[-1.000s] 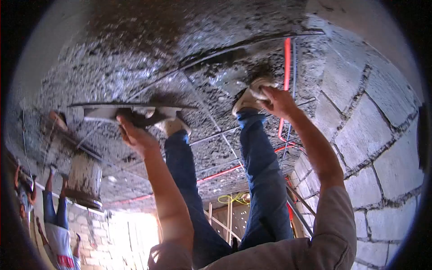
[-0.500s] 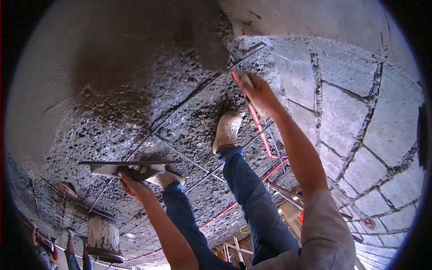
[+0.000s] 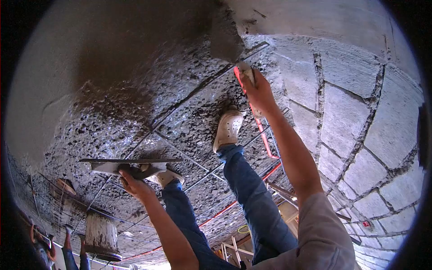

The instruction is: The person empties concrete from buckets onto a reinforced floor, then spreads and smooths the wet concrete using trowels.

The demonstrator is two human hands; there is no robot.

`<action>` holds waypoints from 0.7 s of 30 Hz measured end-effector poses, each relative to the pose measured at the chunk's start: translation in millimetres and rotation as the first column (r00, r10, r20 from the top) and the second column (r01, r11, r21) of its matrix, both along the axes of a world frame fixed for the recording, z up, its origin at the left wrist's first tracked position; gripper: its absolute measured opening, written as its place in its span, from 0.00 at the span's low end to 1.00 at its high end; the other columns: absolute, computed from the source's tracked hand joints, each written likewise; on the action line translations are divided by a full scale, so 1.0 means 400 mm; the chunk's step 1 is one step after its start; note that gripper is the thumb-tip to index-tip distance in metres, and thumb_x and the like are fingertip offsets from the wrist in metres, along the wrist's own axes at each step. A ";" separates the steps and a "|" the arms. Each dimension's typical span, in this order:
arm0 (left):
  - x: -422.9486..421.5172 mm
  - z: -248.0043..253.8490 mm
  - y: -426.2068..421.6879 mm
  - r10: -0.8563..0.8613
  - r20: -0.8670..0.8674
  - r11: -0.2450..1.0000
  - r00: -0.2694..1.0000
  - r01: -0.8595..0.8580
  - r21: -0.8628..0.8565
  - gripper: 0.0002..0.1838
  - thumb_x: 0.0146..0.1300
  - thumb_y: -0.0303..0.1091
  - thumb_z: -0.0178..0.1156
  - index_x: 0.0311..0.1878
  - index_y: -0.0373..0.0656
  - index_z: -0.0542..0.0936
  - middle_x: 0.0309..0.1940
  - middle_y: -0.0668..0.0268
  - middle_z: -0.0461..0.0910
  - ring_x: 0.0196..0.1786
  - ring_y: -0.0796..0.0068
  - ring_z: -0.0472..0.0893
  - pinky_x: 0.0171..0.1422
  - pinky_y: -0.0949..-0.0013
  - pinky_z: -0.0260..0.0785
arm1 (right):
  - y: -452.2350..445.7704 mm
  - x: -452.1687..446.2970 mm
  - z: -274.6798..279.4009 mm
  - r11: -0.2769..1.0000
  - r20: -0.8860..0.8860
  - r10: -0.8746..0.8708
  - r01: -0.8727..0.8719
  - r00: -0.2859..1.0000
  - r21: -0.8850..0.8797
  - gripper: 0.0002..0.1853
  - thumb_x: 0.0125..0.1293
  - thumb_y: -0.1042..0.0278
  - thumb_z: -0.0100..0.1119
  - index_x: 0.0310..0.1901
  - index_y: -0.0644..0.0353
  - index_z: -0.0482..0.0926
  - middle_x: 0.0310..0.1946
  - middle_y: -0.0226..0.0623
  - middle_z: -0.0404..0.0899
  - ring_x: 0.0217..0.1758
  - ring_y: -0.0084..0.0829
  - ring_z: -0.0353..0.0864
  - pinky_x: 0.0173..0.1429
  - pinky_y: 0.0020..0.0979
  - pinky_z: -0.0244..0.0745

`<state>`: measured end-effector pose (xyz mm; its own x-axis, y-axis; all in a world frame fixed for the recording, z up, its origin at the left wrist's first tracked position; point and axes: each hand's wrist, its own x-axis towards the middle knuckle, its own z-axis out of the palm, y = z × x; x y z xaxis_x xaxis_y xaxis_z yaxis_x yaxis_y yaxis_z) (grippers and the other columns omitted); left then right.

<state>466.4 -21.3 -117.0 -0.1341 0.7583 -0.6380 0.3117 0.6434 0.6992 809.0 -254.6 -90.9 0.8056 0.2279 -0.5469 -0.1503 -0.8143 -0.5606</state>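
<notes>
My left hand (image 3: 133, 183) is closed on a flat trowel (image 3: 130, 161), seen nearly edge-on in front of my left shoe. My right hand (image 3: 258, 94) grips a pale, concrete-smeared hand float (image 3: 244, 69), beside an orange-red pipe (image 3: 268, 146); its underside is hidden. Beyond the float lies a dark four-sided patch (image 3: 225, 42); I cannot tell whether it is a tool's face or a shadow. Rough wet concrete (image 3: 103, 130) spreads between my hands, with smoother grey concrete (image 3: 36, 117) on the left.
Steel bars (image 3: 195, 92) cross the concrete around my pale clogs (image 3: 228, 128). A wall of stone blocks (image 3: 344, 110) rises on the right. At lower left stands a concrete-splashed bucket (image 3: 101, 234), with another person's legs (image 3: 71, 256) near it.
My right hand has shifted slightly right and toward me with the float. The dark patch beyond has moved right and away. My left hand and the trowel have hardly moved.
</notes>
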 end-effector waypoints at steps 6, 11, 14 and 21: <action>-0.015 -0.021 -0.005 -0.021 0.024 1.000 0.999 0.021 0.007 0.31 0.65 0.53 0.52 0.58 0.34 0.69 0.55 0.56 0.72 0.52 0.61 0.73 0.56 0.59 0.67 | 0.002 -0.010 0.045 0.919 -0.296 -0.321 0.372 0.900 0.134 0.20 0.67 0.50 0.51 0.46 0.61 0.72 0.23 0.30 0.70 0.20 0.19 0.69 0.22 0.26 0.67; 0.006 -0.004 -0.005 -0.013 0.047 1.000 0.999 0.013 -0.002 0.31 0.64 0.54 0.53 0.58 0.34 0.70 0.54 0.56 0.72 0.51 0.63 0.74 0.56 0.60 0.67 | -0.007 0.006 0.062 0.892 -0.370 -0.370 0.438 0.852 0.116 0.20 0.68 0.50 0.51 0.47 0.60 0.72 0.22 0.28 0.69 0.19 0.20 0.69 0.22 0.26 0.68; 0.002 0.019 -0.004 -0.039 0.070 0.998 0.997 0.042 -0.036 0.32 0.64 0.54 0.53 0.59 0.34 0.69 0.54 0.56 0.72 0.51 0.63 0.73 0.56 0.60 0.67 | 0.018 0.017 0.072 0.867 -0.409 -0.391 0.479 0.825 0.138 0.13 0.69 0.54 0.50 0.43 0.56 0.72 0.21 0.25 0.71 0.18 0.18 0.69 0.21 0.22 0.65; 0.023 0.006 -0.001 -0.020 0.084 0.999 0.996 0.023 -0.034 0.33 0.65 0.53 0.53 0.61 0.34 0.68 0.56 0.57 0.71 0.52 0.63 0.73 0.56 0.61 0.67 | 0.059 -0.004 0.070 0.993 -0.133 0.121 -0.121 0.984 0.009 0.22 0.67 0.50 0.52 0.47 0.64 0.73 0.24 0.35 0.74 0.27 0.25 0.71 0.32 0.33 0.67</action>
<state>475.7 -21.5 -114.5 -0.0631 0.7378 -0.6721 0.2667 0.6614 0.7010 807.3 -231.2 -62.8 0.6917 0.3199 -0.6474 -0.1237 -0.8308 -0.5426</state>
